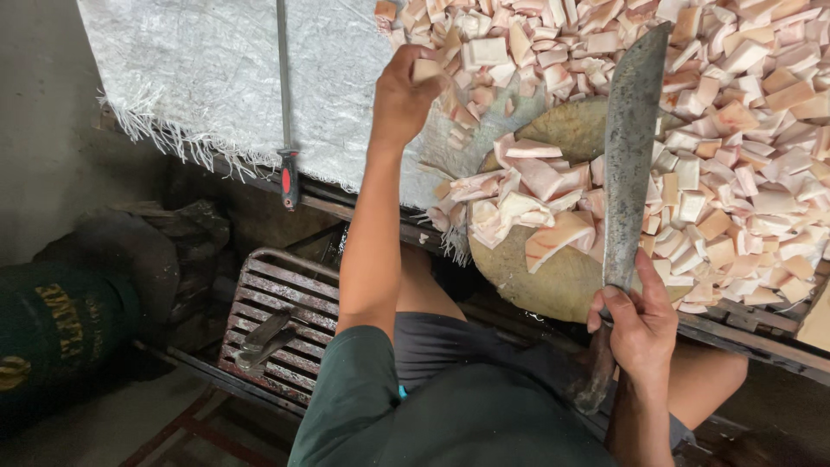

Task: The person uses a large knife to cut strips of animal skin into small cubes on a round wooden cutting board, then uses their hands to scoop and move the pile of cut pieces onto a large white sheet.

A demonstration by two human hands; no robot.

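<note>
Left hand point(406, 91) grips meat cube point(425, 69); right hand point(640, 324) clasps cleaver point(629, 156) over block point(562, 277).

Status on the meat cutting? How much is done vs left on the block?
Done: a large heap of small pale pink-and-white meat cubes covers the white woven sheet. In hand: the right hand grips a long grey cleaver lying over the round wooden chopping block; the left hand holds one cube at the heap's edge. Left: a smaller cluster of larger uncut pieces on the block.
</note>
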